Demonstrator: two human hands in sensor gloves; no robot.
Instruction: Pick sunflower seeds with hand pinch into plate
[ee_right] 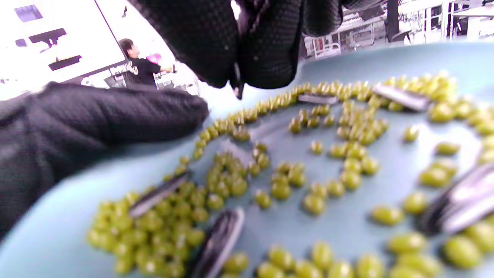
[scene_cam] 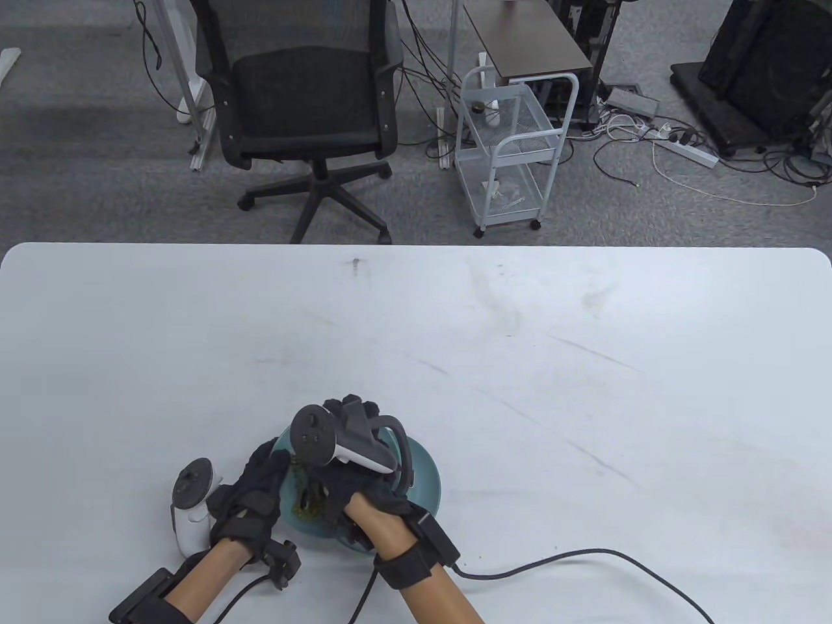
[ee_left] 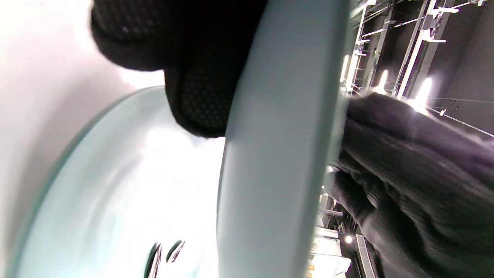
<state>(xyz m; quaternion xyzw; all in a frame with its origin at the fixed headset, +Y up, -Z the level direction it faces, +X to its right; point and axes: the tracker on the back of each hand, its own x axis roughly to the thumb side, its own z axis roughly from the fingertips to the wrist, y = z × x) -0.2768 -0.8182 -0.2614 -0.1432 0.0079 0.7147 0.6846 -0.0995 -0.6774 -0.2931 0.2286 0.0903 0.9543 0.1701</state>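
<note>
- Teal plate [scene_cam: 426, 478] sits on the white table [scene_cam: 520, 338] near its front edge, both hands over it.
- Right hand [scene_cam: 354, 484] is above the plate's middle; in the right wrist view its fingertips [ee_right: 266, 58] are pressed together, pinching one dark striped sunflower seed [ee_right: 238, 89], held just above the plate surface.
- Left hand [scene_cam: 253, 497] is at the plate's left rim; in the left wrist view its fingers [ee_left: 200, 104] curl around the rim, gripping the plate.
- Plate holds many small green beans [ee_right: 231, 181] with several striped sunflower seeds [ee_right: 218, 241] scattered among them.
- Black cable [scene_cam: 585, 559] trails right from the right wrist across the table.
</note>
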